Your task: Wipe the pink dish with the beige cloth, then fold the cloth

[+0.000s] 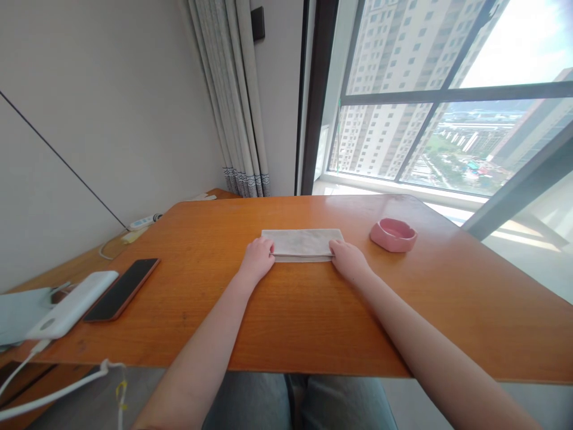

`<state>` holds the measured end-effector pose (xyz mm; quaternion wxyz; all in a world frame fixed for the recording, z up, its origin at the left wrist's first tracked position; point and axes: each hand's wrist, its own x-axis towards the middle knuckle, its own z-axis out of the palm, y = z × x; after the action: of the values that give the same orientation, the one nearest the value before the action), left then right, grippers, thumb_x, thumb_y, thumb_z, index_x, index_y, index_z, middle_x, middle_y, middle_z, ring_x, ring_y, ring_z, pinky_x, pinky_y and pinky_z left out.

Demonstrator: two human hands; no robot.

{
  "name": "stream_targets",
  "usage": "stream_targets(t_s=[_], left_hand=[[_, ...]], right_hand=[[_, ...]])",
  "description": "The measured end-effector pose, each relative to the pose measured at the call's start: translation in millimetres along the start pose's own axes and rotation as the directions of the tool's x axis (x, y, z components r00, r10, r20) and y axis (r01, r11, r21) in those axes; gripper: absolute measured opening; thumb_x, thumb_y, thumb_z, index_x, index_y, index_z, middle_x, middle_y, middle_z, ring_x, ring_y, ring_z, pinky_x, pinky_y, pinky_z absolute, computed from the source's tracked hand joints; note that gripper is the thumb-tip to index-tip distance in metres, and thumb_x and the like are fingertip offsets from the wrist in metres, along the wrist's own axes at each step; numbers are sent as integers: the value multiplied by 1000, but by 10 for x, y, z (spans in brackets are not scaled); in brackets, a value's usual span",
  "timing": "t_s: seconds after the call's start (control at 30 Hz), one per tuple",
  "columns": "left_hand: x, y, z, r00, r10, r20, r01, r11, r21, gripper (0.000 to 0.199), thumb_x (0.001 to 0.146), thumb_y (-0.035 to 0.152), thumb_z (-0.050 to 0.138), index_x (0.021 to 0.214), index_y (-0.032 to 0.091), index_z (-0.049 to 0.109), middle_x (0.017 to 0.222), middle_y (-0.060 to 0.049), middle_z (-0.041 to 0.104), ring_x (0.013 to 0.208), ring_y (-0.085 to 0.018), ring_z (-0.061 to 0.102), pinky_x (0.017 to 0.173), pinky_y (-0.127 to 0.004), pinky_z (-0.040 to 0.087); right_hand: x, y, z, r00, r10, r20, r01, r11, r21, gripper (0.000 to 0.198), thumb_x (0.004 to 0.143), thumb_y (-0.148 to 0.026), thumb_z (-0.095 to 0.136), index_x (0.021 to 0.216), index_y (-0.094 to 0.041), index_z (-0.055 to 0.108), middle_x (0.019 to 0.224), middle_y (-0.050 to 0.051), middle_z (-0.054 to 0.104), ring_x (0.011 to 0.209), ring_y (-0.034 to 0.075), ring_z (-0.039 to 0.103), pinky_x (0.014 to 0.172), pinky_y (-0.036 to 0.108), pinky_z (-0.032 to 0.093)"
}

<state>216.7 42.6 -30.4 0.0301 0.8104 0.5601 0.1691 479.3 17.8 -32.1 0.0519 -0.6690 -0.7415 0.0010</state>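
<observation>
your left grip [258,255] is closed on the near left corner of the folded white cloth [302,242], and look, your right grip [348,258] matches it, fingers curled round the near right corner! the cloth sits right between your two hands, out toward the far side of the table [188,328], a neat wide strip with a lower layer peeping out along the edge nearest you. both your forearms reach in across the wood, spread wide at your end and closing in on the cloth. over to your right, a pink faceted dish [393,236] stands upright, near your right hand but not touching it. across on your left, a dark-screened phone [122,290] lies aslant, screen up, just beside a white power bank [74,306] with a white cable [22,365] running off its near end. below the table's near edge, your blue jeans [250,401] show, and beyond it all, daylight pours through the big window [439,98]!
</observation>
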Motion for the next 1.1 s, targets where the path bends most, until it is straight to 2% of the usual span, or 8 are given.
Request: stream_targets(t_s=[0.33, 0.4, 0.5, 0.6, 0.7, 0.87, 0.97, 1.1], left_hand=[[-14, -54, 16, 979, -122, 161, 122, 993, 8, 15, 73, 12, 47, 76, 20, 59, 91, -7, 64, 87, -22, 58, 72, -31, 40], [-17, -20, -19, 971, -139, 195, 142, 990, -1, 13, 79, 22, 47, 74, 20, 59, 91, -7, 66, 87, -23, 60, 73, -32, 41], [-9, 12, -51, 962, -222, 157, 223, 975, 12, 36, 91, 35, 31, 74, 19, 59, 84, -9, 66, 83, -24, 61, 73, -32, 42], [-9, -23, -37, 944, -326, 46, 324, 945, 43, 32, 91, 40, 35, 90, 18, 58, 94, -11, 66, 87, -24, 62, 73, -32, 43], [-24, -75, 7, 920, -387, 59, 379, 919, 109, 37, 85, 45, 46, 102, 14, 56, 107, -17, 63, 99, -29, 59, 78, -36, 45], [-31, -34, 82, 927, -356, 122, 342, 932, 121, 39, 83, 48, 47, 94, 13, 60, 108, -20, 62, 106, -34, 57, 86, -43, 44], [-9, -22, 96, 940, -313, 134, 307, 950, 63, 26, 87, 34, 44, 91, 14, 59, 105, -19, 63, 102, -31, 59, 84, -39, 44], [39, -118, 79, 921, -367, 129, 382, 917, -118, 17, 87, 23, 42, 100, 15, 50, 96, -15, 65, 87, -25, 63, 74, -33, 45]], right_hand=[[-31, 67, -32, 998, -3, 64, -6, 991, 137, 5, 77, -22, 51, 82, -20, 53, 88, 5, 62, 76, 17, 57, 61, 26, 33], [-40, 75, -54, 1000, 4, 18, -7, 984, 176, 15, 82, -34, 51, 77, -20, 54, 84, 4, 61, 73, 17, 56, 63, 27, 36], [-35, 18, -46, 991, 28, -134, -3, 984, 180, 38, 91, -46, 36, 70, -20, 55, 82, 6, 61, 79, 20, 57, 73, 30, 40], [-22, -91, 64, 973, -1, -230, 37, 988, 153, 39, 93, -44, 34, 96, -17, 62, 108, 12, 61, 103, 25, 55, 91, 35, 39], [-28, -197, 231, 993, -47, -108, 58, 993, 99, 51, 92, -45, 37, 133, -17, 46, 143, 15, 42, 132, 32, 36, 107, 45, 27], [-59, -269, 336, 997, -42, 72, 39, 998, 52, 60, 94, -49, 29, 145, -17, 32, 154, 12, 23, 142, 35, 17, 112, 53, 13], [-65, -272, 280, 998, -37, 49, 34, 997, 71, 58, 94, -51, 28, 141, -19, 38, 152, 11, 28, 141, 33, 20, 111, 51, 16], [-62, -284, 181, 998, -37, -40, 41, 995, 96, 44, 96, -44, 27, 119, -21, 56, 136, 10, 49, 126, 28, 42, 102, 44, 32]])
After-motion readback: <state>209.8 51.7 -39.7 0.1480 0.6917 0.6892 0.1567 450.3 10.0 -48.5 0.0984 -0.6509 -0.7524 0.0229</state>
